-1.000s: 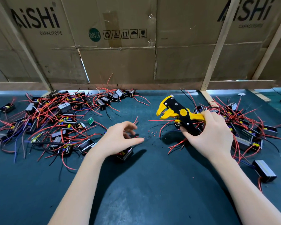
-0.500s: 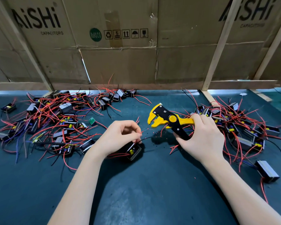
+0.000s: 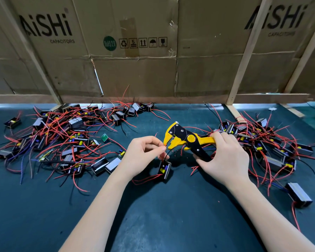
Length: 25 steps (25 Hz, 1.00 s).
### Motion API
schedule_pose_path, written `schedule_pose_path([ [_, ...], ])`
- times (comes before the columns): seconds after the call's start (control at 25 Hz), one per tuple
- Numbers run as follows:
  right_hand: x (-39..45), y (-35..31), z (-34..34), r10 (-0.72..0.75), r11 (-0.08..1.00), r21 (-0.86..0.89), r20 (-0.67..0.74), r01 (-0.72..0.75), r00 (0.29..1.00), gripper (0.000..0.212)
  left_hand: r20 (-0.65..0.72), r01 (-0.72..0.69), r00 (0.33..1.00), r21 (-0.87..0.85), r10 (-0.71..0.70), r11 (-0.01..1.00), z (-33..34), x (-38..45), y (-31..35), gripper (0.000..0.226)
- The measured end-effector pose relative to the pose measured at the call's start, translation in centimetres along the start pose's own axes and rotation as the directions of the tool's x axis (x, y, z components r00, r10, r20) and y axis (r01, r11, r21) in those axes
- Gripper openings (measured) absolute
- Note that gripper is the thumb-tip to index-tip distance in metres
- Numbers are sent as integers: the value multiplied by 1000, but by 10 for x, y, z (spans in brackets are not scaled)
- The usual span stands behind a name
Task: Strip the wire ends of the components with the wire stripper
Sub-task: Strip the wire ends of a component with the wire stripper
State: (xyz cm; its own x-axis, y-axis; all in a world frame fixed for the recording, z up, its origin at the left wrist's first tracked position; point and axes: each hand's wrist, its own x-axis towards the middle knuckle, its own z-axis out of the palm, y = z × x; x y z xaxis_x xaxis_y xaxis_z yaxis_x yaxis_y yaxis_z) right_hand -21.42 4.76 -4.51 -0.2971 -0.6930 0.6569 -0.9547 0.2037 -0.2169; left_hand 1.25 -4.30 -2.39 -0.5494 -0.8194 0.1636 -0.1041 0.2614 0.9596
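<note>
Your right hand (image 3: 225,157) grips the wire stripper (image 3: 185,140) by its handles, head pointing left. Your left hand (image 3: 144,155) pinches a red wire (image 3: 164,146) right at the stripper's mouth; its component (image 3: 164,169) hangs just below, near desk (image 3: 162,215) centre. More components piled far left (image 3: 62,139) and right (image 3: 265,142).

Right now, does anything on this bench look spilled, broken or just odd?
Mostly a working mess. Tiny red bits are scattered on the mat beside the wire stripper. A bare green circuit board lies loose by the left pile. The cardboard backdrop is creased and torn along its seams.
</note>
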Motion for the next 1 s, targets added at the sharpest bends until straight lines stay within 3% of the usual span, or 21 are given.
schedule_pose_path([
  [0.44,2,2,2,-55,998,-20,-69,54,996,61,-19,108,994,-64,-109,992,3,0,3,6],
  [1.0,2,5,4,-71,997,3,-109,72,992,52,-28,143,989,-127,-148,981,1,0,0,3],
])
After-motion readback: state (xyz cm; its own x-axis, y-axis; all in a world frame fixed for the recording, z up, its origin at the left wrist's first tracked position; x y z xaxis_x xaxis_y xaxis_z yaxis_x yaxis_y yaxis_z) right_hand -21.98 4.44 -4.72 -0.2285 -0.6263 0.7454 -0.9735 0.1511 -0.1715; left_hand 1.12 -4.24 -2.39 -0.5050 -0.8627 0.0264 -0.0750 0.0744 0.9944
